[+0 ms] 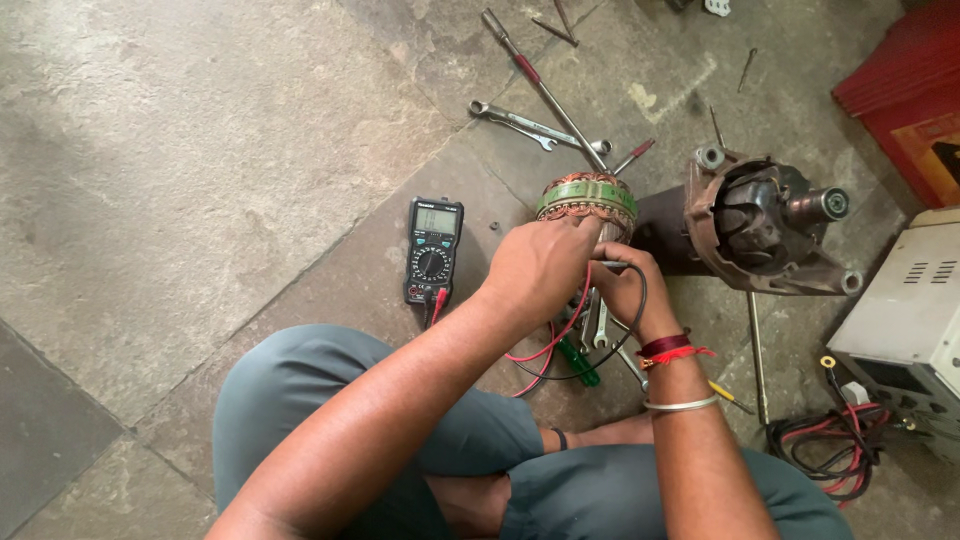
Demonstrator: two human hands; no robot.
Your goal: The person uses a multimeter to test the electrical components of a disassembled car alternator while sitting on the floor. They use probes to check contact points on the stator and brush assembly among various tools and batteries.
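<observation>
While you sit cross-legged on the mottled stone floor [200, 150], your left hand [540, 262] grips the copper-wound, green-banded stator [587, 198] at twelve o'clock; your right hand [622, 290] pinches a black probe [612, 265]. A black multimeter [433, 250] lies at nine, a rusty motor housing [760, 222] at two.

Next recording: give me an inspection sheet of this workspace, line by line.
Surface: grey stone floor, stained.
Job's things: copper-wound armature with green band, upright; black digital multimeter lying beside it.
Clutter: steel spanners, long rod, green-handled screwdriver, rusty motor housing.
Hands: left hand on the armature; right hand holding a black probe.
Cables: red and black test leads; coiled red-black cables.
Surroundings: grey metal box, red crate.
</observation>
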